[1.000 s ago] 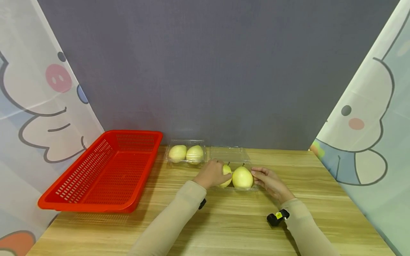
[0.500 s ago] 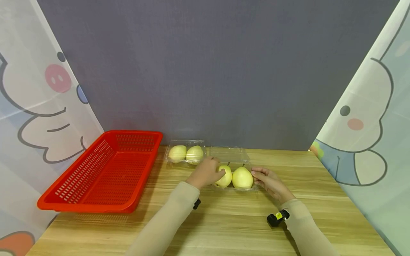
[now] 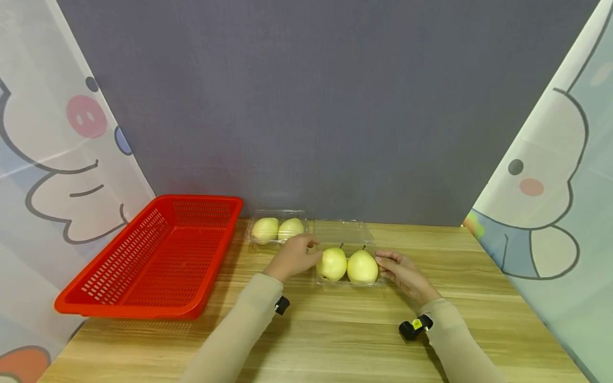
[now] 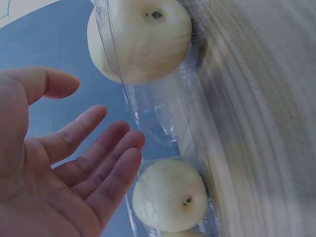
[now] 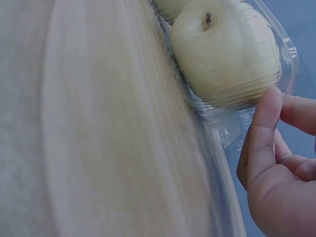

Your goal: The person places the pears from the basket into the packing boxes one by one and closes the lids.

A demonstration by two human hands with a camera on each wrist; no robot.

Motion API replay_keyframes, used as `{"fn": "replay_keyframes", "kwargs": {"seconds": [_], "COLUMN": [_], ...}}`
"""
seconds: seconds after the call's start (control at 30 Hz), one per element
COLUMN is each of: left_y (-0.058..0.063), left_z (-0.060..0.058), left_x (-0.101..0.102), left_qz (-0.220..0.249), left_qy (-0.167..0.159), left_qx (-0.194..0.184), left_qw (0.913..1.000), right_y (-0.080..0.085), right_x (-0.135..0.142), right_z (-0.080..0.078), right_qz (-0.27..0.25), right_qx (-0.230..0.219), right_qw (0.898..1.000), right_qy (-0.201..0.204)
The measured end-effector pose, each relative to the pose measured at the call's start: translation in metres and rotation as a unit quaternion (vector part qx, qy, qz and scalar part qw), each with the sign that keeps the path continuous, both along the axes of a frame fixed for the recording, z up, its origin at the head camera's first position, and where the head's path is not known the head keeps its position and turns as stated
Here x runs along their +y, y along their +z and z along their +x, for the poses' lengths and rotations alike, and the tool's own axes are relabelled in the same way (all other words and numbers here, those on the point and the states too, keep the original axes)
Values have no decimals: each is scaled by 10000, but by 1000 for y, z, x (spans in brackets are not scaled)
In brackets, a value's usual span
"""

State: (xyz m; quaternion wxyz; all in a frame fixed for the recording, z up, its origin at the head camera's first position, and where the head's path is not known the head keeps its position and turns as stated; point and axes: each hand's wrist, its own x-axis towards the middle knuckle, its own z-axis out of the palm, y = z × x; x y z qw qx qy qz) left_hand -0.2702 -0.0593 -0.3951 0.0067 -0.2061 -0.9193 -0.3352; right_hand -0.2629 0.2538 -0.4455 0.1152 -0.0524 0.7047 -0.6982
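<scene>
Two pale yellow pears, a left one (image 3: pixel 331 264) and a right one (image 3: pixel 362 267), sit side by side in a clear plastic clamshell box (image 3: pixel 342 232) whose lid is folded back. My right hand (image 3: pixel 407 275) pinches this box's right rim between thumb and fingers, as the right wrist view shows beside a pear (image 5: pixel 224 54). My left hand (image 3: pixel 294 257) is just left of the box, its fingers relaxed and apart with nothing between them. In the left wrist view that hand (image 4: pixel 74 168) is beside the clear wall, near a pear (image 4: pixel 143 39).
Behind my left hand, a second clear box (image 3: pixel 279 213) with its lid down holds two more pears (image 3: pixel 265 230). A red slotted plastic basket (image 3: pixel 210 276) stands at the left of the wooden table (image 3: pixel 335 340). A grey panel (image 3: pixel 306 106) rises along the back.
My left hand has let go of the left pear and moved left, away from it, so the whole pear shows. The right hand stays at the box rim.
</scene>
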Motion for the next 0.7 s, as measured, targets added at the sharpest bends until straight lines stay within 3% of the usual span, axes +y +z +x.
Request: {"fn": "replay_keyframes", "kwargs": {"seconds": [0.33, 0.6, 0.7], "left_y": [-12, -19, -22], "left_z": [1, 2, 3], "left_x": [-20, -25, -25], "left_qz": [802, 998, 1213], "left_qy": [-64, -41, -103], "left_qx": [-707, -1200, -1516], "left_qw": [9942, 9877, 9809], "right_y": [0, 0, 0], "right_x": [0, 0, 0], "right_z": [0, 0, 0], "right_qz": [14, 4, 8], "right_qx": [-29, -28, -22], "right_qw": [10000, 10000, 10000], "right_qy": [-7, -13, -2]}}
